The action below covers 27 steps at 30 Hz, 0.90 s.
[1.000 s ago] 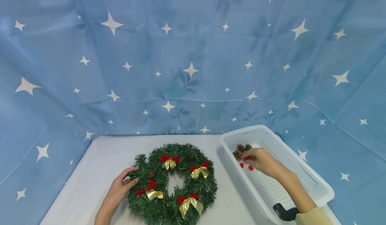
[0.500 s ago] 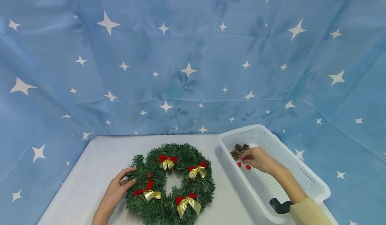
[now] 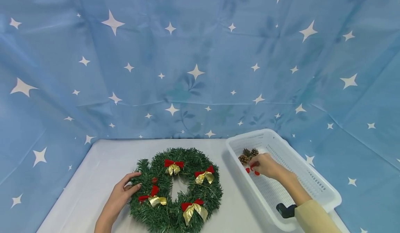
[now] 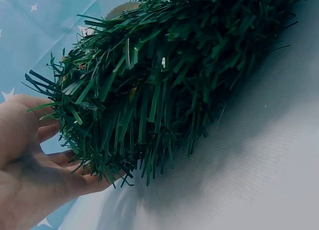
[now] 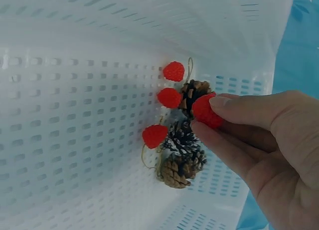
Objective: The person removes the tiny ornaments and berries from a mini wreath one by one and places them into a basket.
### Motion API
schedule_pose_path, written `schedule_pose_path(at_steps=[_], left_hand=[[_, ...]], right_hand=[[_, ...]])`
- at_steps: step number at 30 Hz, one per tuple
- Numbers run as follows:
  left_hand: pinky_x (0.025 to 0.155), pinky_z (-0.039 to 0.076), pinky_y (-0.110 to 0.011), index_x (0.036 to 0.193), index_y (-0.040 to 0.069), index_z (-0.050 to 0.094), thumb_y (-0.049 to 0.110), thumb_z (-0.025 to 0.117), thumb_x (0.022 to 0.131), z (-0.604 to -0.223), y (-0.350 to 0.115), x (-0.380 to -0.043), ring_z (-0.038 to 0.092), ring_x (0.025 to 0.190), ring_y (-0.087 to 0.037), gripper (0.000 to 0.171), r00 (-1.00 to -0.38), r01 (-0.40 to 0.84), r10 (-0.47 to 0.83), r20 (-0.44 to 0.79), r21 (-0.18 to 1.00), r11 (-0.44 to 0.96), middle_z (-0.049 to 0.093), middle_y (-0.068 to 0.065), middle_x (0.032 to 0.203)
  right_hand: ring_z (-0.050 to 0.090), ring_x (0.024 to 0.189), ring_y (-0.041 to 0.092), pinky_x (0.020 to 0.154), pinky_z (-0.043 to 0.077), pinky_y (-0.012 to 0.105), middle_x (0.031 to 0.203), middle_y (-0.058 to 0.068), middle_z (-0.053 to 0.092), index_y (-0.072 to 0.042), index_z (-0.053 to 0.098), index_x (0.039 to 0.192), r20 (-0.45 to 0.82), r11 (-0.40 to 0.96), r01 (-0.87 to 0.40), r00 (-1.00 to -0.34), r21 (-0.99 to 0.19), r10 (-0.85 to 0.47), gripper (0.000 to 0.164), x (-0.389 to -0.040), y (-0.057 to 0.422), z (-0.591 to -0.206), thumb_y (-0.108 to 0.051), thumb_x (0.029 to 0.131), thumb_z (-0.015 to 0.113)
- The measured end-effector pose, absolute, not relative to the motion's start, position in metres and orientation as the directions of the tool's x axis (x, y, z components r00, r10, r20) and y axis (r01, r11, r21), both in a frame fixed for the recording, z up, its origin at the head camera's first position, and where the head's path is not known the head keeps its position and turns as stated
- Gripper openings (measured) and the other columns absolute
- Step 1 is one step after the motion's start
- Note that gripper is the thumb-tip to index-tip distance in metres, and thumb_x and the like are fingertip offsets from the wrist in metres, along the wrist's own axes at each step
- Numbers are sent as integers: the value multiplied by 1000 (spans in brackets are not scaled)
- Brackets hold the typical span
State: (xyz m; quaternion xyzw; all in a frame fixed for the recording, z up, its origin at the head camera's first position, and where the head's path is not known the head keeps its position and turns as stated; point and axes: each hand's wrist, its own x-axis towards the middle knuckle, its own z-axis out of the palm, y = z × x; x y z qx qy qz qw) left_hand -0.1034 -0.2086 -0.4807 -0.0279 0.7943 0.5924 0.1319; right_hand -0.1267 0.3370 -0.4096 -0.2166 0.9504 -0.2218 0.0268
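A green tinsel wreath (image 3: 150, 221) with several red-and-gold bows (image 3: 194, 210) lies on the white table. At its left edge my left hand (image 3: 120, 193) holds the rim; in the left wrist view its thumb and fingers lie on either side of the greenery (image 4: 149, 100), some fingertips hidden. My right hand (image 3: 269, 166) is inside the white basket, pinching a red berry ornament (image 5: 207, 111) between thumb and fingers. Below it in the right wrist view sit more red berry ornaments (image 5: 169, 97) and several pinecones (image 5: 175, 173), some with gold cord loops.
The perforated white plastic basket (image 3: 326, 200) stands at the right of the table, its walls rising around my right hand. A strip of white tabletop (image 3: 232, 194) lies between wreath and basket. A blue star-patterned cloth (image 3: 200, 52) hangs behind and at both sides.
The head view has shifted slightly. My right forearm has moved a little to the left, with the berry ornament still pinched. The left hand stays on the wreath.
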Motion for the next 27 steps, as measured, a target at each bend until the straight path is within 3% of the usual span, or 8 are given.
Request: schedule_pose_path(at_steps=[11,20,27], left_hand=[[107,43,-66,154,14,45,30,68,101,-479,-209,-103,39,144,-53,60,-966,-182,121,-229,934,307,20,-22,169],[107,45,-62,152,14,46,27,68,101,-479,-209,-105,48,140,-46,57,-968,-185,113,-225,940,287,24,-19,168],[106,46,-63,154,13,45,26,66,102,-480,-209,-103,45,141,-50,57,-968,-177,119,-220,940,292,23,-22,168]], right_hand=[[56,65,5,56,49,23,79,5,73,-1,77,86,-9,802,-397,-894,-446,-448,12,-137,339,-428,10,84,72],[55,64,2,56,50,22,77,5,71,-5,74,82,2,786,-428,-879,-446,-477,20,-138,340,-437,14,79,71],[48,62,0,53,45,21,74,5,69,-5,73,79,-8,773,-444,-865,-452,-501,22,-137,338,-438,16,79,69]])
